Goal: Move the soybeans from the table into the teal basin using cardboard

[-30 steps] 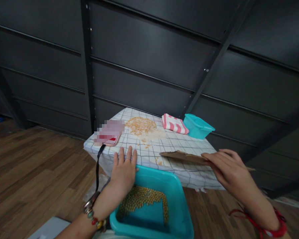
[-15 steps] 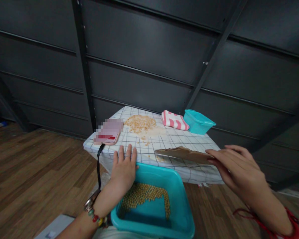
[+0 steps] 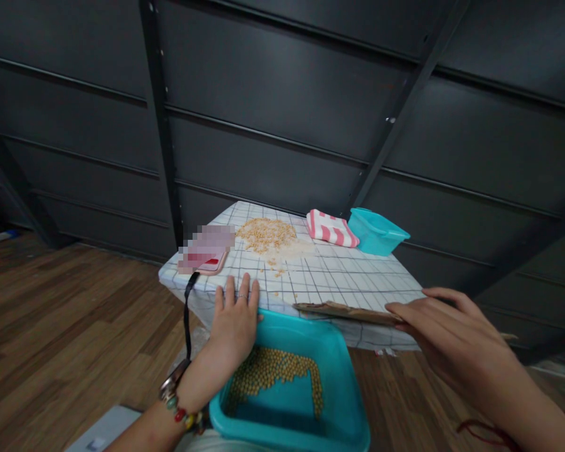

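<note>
Here the right hand (image 3: 445,326) pinches the card (image 3: 343,311), its length along the desk (image 3: 343,276) edge toward the outspread left hand (image 3: 235,323).

Beans (image 3: 273,365) lie in the basin (image 3: 351,376), a heap (image 3: 267,235) on the table (image 3: 358,276) behind.

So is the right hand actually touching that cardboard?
Touching. The head view shows the right hand gripping the cardboard, part of which juts out to the hand's left.
</note>
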`<state>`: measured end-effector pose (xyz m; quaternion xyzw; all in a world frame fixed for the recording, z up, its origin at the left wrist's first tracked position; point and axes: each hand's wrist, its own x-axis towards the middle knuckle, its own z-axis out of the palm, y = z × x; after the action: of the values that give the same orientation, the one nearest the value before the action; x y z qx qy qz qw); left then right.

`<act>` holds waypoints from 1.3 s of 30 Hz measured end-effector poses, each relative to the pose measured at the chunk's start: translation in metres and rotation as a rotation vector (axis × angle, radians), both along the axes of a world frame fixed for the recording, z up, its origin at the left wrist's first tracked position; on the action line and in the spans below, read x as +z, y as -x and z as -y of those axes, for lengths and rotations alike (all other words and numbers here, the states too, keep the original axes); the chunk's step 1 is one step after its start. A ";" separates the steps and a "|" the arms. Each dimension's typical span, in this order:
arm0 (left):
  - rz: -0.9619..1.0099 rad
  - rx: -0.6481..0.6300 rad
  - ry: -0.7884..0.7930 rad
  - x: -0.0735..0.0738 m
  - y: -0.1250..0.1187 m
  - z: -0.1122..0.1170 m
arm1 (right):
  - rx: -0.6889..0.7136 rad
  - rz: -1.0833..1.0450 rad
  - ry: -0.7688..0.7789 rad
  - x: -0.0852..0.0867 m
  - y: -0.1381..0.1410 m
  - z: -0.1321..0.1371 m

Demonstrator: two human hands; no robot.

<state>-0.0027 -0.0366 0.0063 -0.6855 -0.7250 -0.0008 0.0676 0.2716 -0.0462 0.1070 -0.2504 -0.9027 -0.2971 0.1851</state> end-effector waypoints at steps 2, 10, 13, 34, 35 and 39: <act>-0.003 0.005 0.006 0.000 0.000 0.000 | 0.014 -0.004 0.021 0.001 -0.004 0.005; 0.011 -0.002 0.004 0.001 -0.001 0.000 | -0.028 -0.051 -0.142 0.005 0.002 -0.003; 0.011 -0.003 -0.016 -0.001 -0.001 0.000 | -0.026 -0.033 -0.207 0.003 0.014 -0.015; 0.039 -0.019 -0.044 -0.004 -0.001 -0.001 | 0.050 -0.092 -0.144 -0.009 0.040 -0.032; 0.040 -0.020 -0.045 -0.004 -0.001 -0.001 | 0.060 -0.088 -0.137 -0.010 0.040 -0.032; 0.022 -0.013 -0.012 -0.002 -0.002 -0.001 | 0.070 -0.075 -0.110 -0.011 0.036 -0.027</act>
<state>-0.0008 -0.0359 0.0045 -0.6897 -0.7212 -0.0132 0.0634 0.2352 -0.0196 0.0963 -0.2193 -0.8855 -0.3299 0.2427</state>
